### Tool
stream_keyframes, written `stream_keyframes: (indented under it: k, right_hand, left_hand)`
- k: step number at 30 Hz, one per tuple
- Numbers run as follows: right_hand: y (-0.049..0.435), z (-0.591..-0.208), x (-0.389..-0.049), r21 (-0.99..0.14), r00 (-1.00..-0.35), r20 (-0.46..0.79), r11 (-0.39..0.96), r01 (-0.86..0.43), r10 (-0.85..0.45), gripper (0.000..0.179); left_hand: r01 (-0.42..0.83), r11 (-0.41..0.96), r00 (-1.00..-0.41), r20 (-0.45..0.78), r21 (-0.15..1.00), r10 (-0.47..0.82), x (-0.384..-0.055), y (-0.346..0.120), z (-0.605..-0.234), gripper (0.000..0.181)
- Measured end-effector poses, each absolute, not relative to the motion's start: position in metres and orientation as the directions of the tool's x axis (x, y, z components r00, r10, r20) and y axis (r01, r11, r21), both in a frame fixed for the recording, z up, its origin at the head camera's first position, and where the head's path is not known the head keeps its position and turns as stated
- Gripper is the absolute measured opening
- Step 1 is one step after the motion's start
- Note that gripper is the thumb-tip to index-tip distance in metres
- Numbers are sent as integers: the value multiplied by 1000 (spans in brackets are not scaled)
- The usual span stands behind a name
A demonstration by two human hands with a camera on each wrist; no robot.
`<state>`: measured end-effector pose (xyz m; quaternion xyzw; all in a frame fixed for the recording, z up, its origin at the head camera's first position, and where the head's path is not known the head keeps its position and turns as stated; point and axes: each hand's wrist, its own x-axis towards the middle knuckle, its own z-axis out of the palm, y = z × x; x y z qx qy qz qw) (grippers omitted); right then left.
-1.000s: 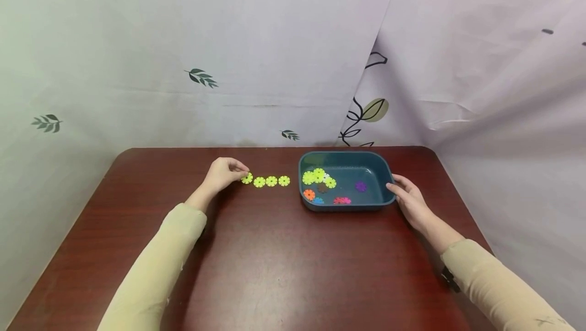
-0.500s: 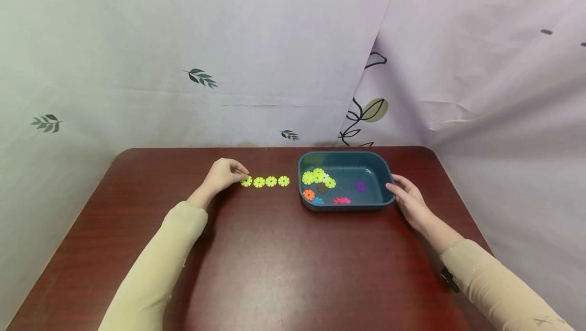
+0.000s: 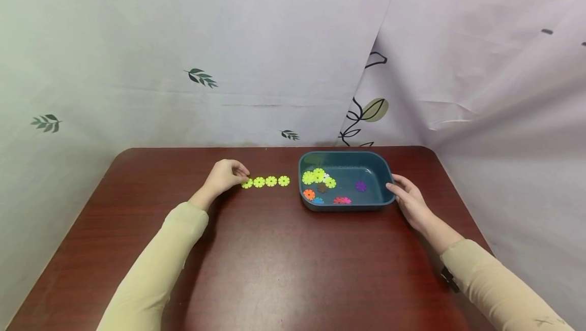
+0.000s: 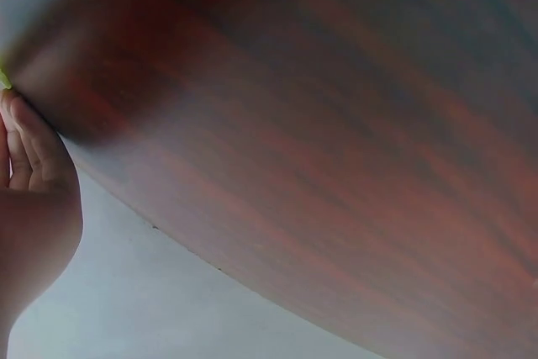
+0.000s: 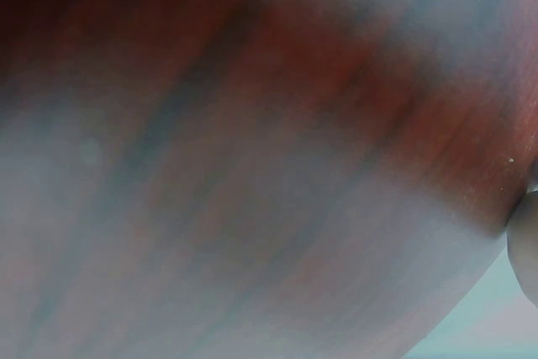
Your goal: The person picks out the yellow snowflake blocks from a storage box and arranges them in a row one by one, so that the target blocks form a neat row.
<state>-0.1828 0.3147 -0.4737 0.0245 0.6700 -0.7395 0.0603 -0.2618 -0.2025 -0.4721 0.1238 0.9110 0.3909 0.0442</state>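
Observation:
Four-sided and dark blue-green, a plastic bin (image 3: 350, 207) stands toward the back of the table. My right hand (image 3: 412, 204) grips its right end, thumb over the rim. To the bin's left, several yellow-green notched plastic discs lie in a row, among them a middle disc (image 3: 271, 181) and a right-end disc (image 3: 284, 181). My left hand (image 3: 223, 177) pinches the left-end yellow disc (image 3: 247, 184) between thumb and fingers, at the row's level. A sliver of yellow disc (image 4: 4, 78) shows at the fingertips in the left wrist view. The right wrist view catches only a hand's edge.
Inside the bin, yellow discs (image 3: 318, 175) are heaped at the left, near an orange disc (image 3: 309, 194), a brown disc (image 3: 322, 187) and a purple disc (image 3: 360, 186). The red-brown table (image 3: 293, 260) meets a patterned cloth backdrop (image 3: 256, 56) behind.
My left hand has shifted slightly toward me, bringing the left-end disc down into line with the others. My right hand and the bin have stayed in place.

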Motion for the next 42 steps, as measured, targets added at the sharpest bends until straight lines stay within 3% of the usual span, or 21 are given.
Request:
stream_keyframes:
  k: [19,42]
  right_hand:
    - [316,-473,-182,-986,-988,-144,-80,149,-58,29]
    - [315,-473,-182,-988,-989,-137,-71,141,-51,24]
  left_hand:
    - [227,679,-968,84,698,237,-277,-191,-448,9]
    - [315,608,-936,133,729,326,-299,-122,-401,12]
